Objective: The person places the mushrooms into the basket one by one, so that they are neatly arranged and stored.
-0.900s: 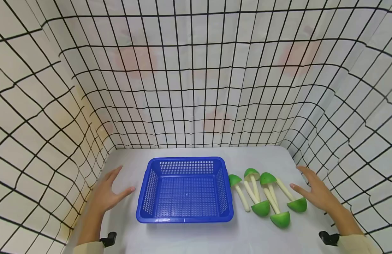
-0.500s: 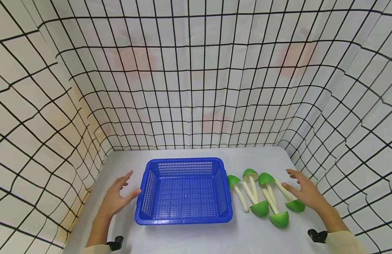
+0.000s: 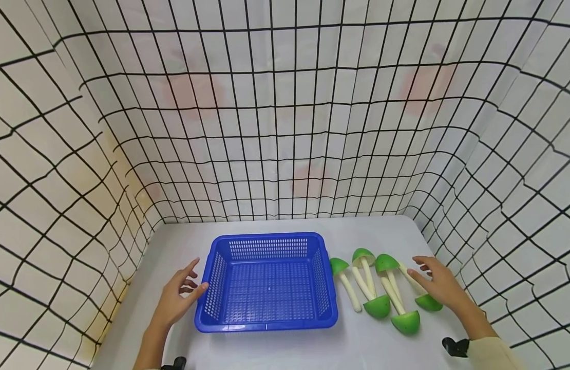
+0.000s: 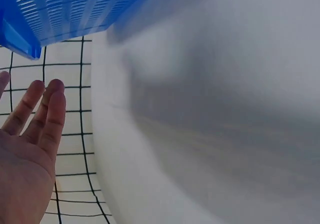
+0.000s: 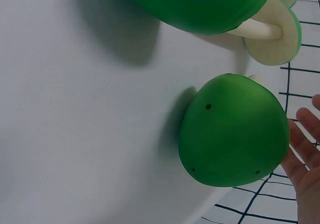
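A blue plastic basket stands on the table with its inside bare. My left hand is beside its left wall, fingers loosely spread. In the head view the thumb tip overlaps the rim; contact cannot be told. The left wrist view has the fingers apart from the basket. Right of the basket lie several green-capped mushrooms with pale stems. My right hand hovers over the rightmost mushroom, fingers relaxed and holding nothing. In the right wrist view a green mushroom cap partly hides that hand.
White walls overlaid with a black grid net enclose the back and both sides of the white table. The leftmost mushroom lies close against the basket's right side. The other mushrooms lie in pairs, with caps pointing different ways.
Both hands have moved inward: the left toward the basket's left rim, the right leftward over the rightmost mushroom. The view has shifted slightly. Basket and mushrooms lie as before.
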Available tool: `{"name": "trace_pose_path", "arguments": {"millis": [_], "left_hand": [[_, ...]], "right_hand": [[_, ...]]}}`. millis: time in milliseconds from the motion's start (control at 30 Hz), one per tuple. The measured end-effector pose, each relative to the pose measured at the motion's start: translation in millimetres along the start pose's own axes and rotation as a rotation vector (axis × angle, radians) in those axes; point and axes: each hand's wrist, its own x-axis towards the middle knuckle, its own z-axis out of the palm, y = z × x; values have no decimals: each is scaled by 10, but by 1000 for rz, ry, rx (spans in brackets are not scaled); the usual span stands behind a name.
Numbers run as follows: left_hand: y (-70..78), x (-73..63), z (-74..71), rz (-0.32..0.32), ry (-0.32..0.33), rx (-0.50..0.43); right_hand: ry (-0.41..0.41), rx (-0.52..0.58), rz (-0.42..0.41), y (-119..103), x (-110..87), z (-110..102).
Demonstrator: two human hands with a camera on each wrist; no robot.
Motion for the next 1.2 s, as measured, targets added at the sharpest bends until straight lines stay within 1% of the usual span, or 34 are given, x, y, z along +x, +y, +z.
{"name": "trace_pose_path", "arguments": {"millis": [100,200,433,567,733,867,1000,1100,1200], "left_hand": [[18,-15,39,-8,7,-20],[31,-22,86,-18,10,-37],[32,-72,184,-49,-6,-74],[31,-87,219,-75,-13,-86],[34,-88,243,-103,-14,-130],[33,-88,256,-110,-14,-180],[34,-92,266,-113,-17,-223],[36,-98,271,-126,-20,-254],[29,-107,273,-133,-23,-264]], "right_hand": [[26,16,2,17,-17,32],[35,30,5,45,-16,54],[-51,-6,71,138,19,133],[-92,3,114,141,-1,154],[-133,-8,132,132,-23,146],[-152,-30,132,122,-11,133],[-165,-22,141,88,22,94],[-158,-16,146,58,27,66],[-143,-13,147,36,15,49]]}}
